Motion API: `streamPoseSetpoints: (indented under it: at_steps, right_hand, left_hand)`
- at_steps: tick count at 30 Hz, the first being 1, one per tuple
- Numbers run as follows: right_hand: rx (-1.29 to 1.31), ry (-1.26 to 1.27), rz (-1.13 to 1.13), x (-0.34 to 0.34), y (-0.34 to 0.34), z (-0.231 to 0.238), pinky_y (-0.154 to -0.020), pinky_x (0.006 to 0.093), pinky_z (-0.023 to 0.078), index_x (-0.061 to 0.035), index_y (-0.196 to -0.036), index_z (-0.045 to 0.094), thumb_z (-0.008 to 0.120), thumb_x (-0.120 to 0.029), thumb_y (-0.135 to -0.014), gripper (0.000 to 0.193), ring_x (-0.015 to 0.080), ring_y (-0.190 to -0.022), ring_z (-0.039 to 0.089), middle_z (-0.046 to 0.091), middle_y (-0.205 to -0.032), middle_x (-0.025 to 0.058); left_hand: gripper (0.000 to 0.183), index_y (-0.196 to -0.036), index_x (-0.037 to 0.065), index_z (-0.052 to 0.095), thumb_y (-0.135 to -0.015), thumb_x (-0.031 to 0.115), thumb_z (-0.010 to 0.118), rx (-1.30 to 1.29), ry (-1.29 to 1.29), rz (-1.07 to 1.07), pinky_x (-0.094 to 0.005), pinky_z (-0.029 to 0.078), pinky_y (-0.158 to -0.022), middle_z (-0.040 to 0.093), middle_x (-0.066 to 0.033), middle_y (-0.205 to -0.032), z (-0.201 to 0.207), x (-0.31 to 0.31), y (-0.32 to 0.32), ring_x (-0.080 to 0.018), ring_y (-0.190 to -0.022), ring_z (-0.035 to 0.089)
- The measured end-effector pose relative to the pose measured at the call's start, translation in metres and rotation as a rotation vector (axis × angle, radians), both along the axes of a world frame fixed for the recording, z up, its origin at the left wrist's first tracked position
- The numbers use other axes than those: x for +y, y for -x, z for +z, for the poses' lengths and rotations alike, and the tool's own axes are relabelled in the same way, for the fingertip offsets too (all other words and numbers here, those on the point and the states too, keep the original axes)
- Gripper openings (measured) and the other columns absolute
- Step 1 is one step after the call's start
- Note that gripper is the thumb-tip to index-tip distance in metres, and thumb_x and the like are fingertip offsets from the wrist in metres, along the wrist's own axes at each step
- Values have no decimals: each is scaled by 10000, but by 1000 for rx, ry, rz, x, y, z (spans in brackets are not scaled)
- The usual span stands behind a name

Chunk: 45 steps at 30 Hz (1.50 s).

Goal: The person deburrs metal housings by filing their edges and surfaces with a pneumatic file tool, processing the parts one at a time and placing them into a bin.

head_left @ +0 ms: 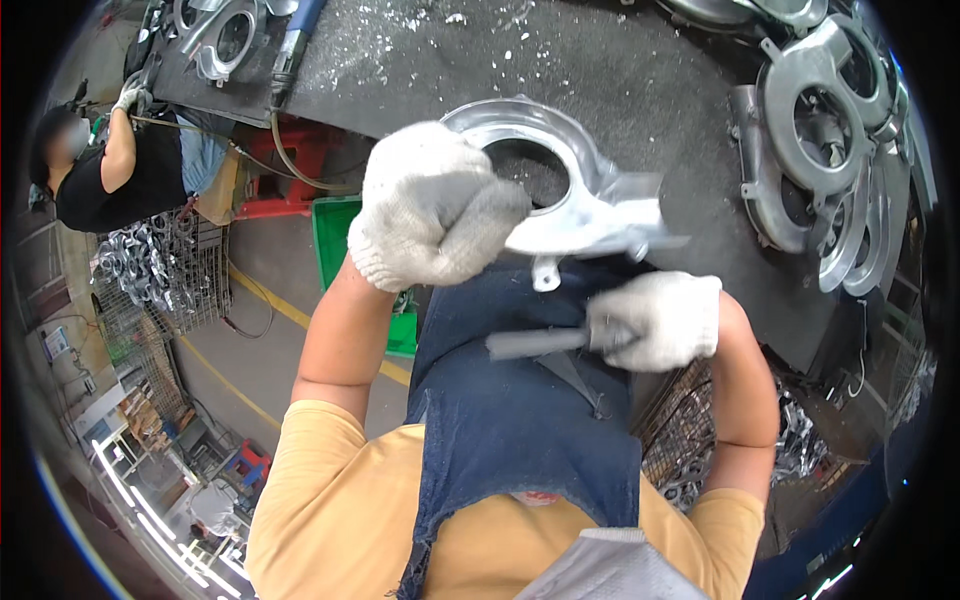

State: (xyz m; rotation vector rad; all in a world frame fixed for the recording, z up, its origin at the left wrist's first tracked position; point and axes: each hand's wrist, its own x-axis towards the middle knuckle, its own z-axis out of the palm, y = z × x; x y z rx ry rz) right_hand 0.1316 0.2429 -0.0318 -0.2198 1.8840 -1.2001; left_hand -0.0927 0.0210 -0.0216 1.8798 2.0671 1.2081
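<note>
My left hand (pixel 430 205), in a white knitted glove, is closed on the left rim of a shiny metal ring-shaped casting (pixel 585 225). This casting has a large round opening, a flared spout on its right and a small tab with a hole at the bottom. It is held tilted at the near edge of the dark bench. Below and to the right, my right hand (pixel 655 325), gloved too, is closed around a flat grey file (pixel 535 344). Motion blurs the file, and its blunt end points left, apart from the casting.
More ring-shaped castings (pixel 815 125) are piled at the right of the dark workbench (pixel 400 75). An air tool (pixel 290 60) with a hose lies at the back left. A green crate (pixel 335 240) stands below. Another person (pixel 120 170) works at the far left beside a wire basket (pixel 160 265).
</note>
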Motion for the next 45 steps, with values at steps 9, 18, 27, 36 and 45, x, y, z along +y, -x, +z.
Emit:
streamPoseSetpoints:
  at_steps: [9, 18, 27, 36, 45]
  right_hand:
    - [37, -402, -279, -4, -18, 44, -833, 512, 618, -125, -1188, 706, 845, -354, -890, 401, 431, -986, 771, 785, -988, 198]
    - [-79, -535, 71, 6, -5, 86, -821, 549, 597, -120, -1122, 703, 734, -374, -964, 300, 435, -938, 767, 773, -920, 178]
    - [777, -841, -778, -68, -28, -1, -638, 484, 573, -54, -1041, 676, 838, -206, -858, 288, 372, -719, 711, 694, -872, 149]
    - [742, -454, -1262, -87, -5, -24, -635, 408, 598, -50, -1053, 673, 837, -86, -905, 224, 320, -679, 741, 739, -860, 132]
    - [-114, 702, -389, -16, -30, -27, -660, 310, 577, -23, -1025, 736, 914, -58, -807, 284, 124, -735, 698, 757, -839, 39]
  left_hand:
    - [325, -541, 150, 625, -719, 207, 892, 84, -70, -71, -389, 419, -526, 517, -34, -539, 5, 15, -1, -249, -491, 535]
    - [264, -565, 114, 655, -640, 152, 905, 215, 24, -167, -385, 431, -550, 504, -39, -544, 25, 28, 3, -269, -514, 531]
    - [87, -755, 7, 776, -787, 34, 852, -90, 69, -42, -370, 514, -588, 683, -97, -667, 21, 24, 14, -259, -565, 637]
    - [143, -852, -38, 712, -990, -7, 694, -266, -151, 278, -291, 434, -562, 654, -66, -732, -1, 14, -28, -119, -644, 593]
    - [227, -883, 131, 762, -771, 252, 917, 151, 17, 321, -432, 516, -719, 689, -44, -815, -42, 20, -74, -281, -741, 673]
